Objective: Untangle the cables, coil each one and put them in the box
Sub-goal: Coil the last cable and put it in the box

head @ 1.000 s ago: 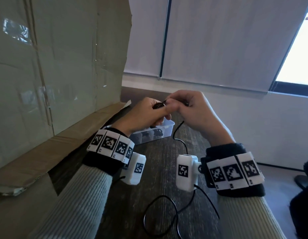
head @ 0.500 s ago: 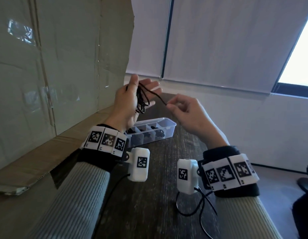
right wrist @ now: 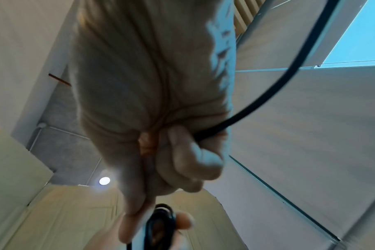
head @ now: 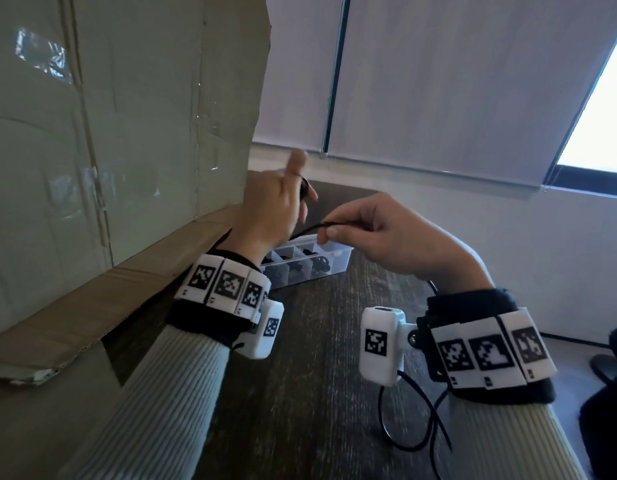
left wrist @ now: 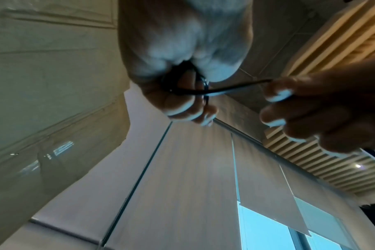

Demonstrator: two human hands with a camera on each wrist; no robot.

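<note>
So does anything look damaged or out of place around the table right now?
The big cardboard sheet leaning at the table's left edge looks worn: creased, with old tape patches and a ragged, bent bottom flap. Otherwise nothing stands out; the clear compartment box sits flat with coiled cables inside.

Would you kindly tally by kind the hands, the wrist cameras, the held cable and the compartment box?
Hands, left hand and right hand: 2
Wrist cameras: 2
Black cable: 1
Clear compartment box: 1
Total: 6
</note>
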